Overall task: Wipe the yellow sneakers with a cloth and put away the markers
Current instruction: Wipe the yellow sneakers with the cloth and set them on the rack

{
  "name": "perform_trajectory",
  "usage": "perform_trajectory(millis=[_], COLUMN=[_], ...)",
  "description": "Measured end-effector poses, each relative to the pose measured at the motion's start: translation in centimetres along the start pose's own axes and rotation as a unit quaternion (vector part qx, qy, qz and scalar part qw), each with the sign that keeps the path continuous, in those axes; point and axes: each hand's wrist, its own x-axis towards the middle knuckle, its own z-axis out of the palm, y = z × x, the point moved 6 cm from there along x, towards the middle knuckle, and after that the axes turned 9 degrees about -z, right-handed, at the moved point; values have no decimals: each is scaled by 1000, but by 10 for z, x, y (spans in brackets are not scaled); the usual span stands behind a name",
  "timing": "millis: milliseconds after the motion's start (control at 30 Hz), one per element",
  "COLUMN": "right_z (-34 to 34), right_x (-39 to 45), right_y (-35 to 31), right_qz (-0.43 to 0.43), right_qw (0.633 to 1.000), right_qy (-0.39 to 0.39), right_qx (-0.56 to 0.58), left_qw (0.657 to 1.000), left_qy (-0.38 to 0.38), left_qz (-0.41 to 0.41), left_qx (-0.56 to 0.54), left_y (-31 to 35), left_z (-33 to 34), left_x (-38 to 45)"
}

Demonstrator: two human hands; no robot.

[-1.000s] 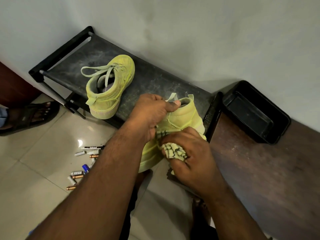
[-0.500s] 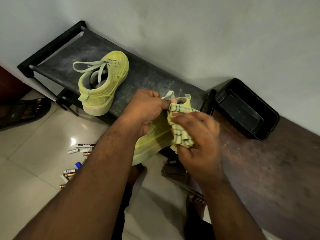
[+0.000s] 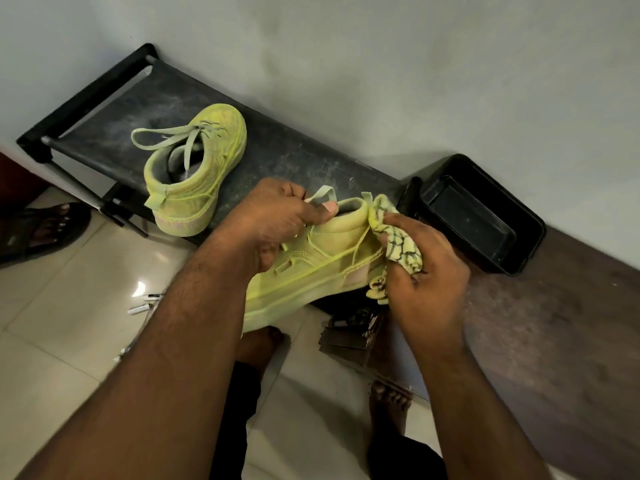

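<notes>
Mid-wipe: left hand [image 3: 277,220] gripping yellow sneaker [image 3: 311,271] collar, right hand [image 3: 422,271] clutching checked cloth [image 3: 401,244] at heel. Other sneaker [image 3: 194,174] on rack [image 3: 294,154], markers [image 3: 145,303] on floor pending.

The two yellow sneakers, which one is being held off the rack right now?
The nearer yellow sneaker: the left hand grips its collar while the right hand presses the cloth to its heel. The other sneaker rests untouched on the black rack.

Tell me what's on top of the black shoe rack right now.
One yellow sneaker lies on the black shoe rack, laces loose. The left hand and the held sneaker cover the rack's near right part.
</notes>
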Motion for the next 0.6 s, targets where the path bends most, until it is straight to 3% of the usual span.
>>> perform_trajectory(millis=[100,233,267,400,433,533,600], right_z=[8,0,-3,-17,-18,-14,-17], right_x=[-4,-1,-1,0,-1,-4,-6], right_y=[-12,26,29,-1,0,25,27], right_qz=[-56,138,149,-6,-11,140,159], right_qw=[998,983,979,988,988,966,952], right_qy=[-23,49,58,70,72,95,130], right_qx=[29,114,130,135,138,194,226], left_qw=[999,995,994,987,985,975,969], left_qy=[-29,-69,-75,-100,-104,-110,-104], left_qz=[23,64,75,122,138,187,219], left_qx=[13,20,17,14,17,47,48], left_y=[3,10,12,19,21,25,28], left_z=[2,0,0,-3,-3,-2,-2], left_x=[-6,-13,-14,-16,-17,-20,-22])
